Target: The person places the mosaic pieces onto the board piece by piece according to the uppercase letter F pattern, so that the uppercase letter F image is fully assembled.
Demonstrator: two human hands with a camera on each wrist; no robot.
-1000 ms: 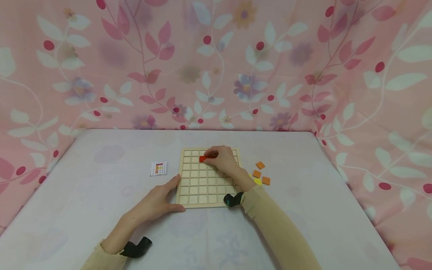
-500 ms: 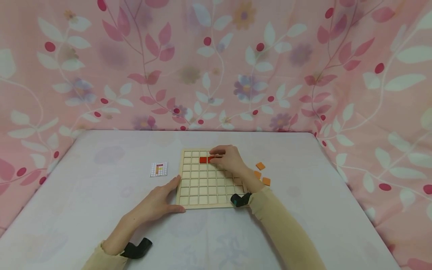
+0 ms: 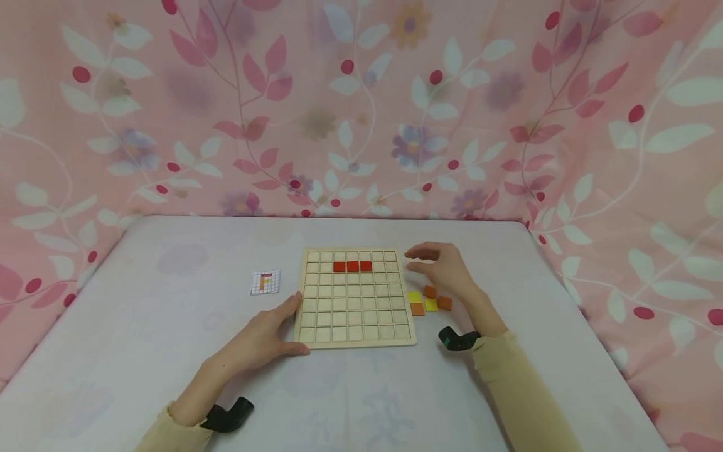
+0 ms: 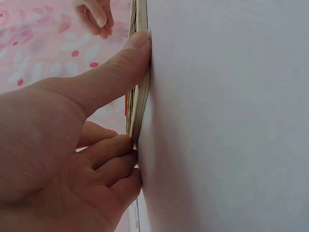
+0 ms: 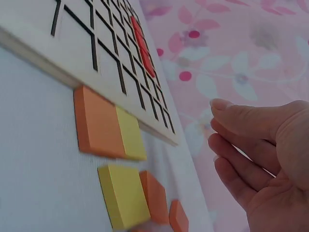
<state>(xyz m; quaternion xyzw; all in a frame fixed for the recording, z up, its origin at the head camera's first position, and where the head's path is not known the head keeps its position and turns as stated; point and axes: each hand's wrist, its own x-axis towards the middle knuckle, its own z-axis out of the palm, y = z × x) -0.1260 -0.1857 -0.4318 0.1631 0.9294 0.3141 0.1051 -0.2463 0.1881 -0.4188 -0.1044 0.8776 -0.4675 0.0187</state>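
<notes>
A pale wooden grid board (image 3: 356, 314) lies flat on the table. Three red square tiles (image 3: 353, 267) fill neighbouring cells in its second row from the back. My left hand (image 3: 262, 336) holds the board's near left corner, thumb along the front edge and fingers against the left side. Beyond the board's right edge my right hand (image 3: 443, 267) is raised with loosely bent fingers, nothing between thumb and fingertips. Beside that edge lie orange tiles (image 3: 417, 309) and yellow tiles (image 3: 431, 305), several in all. In the right wrist view, an orange tile (image 5: 99, 123) and a yellow tile (image 5: 129, 133) sit against the board.
Left of the board lies a small printed card (image 3: 265, 282) with a coloured pattern on a grid. A pale cloth covers the table (image 3: 169, 301). Pink floral fabric (image 3: 361, 125) hangs behind the table and along its sides.
My right hand has let go of a red tile in the board's second row and moved right, off the board. All three red tiles now show. The left hand stays in place.
</notes>
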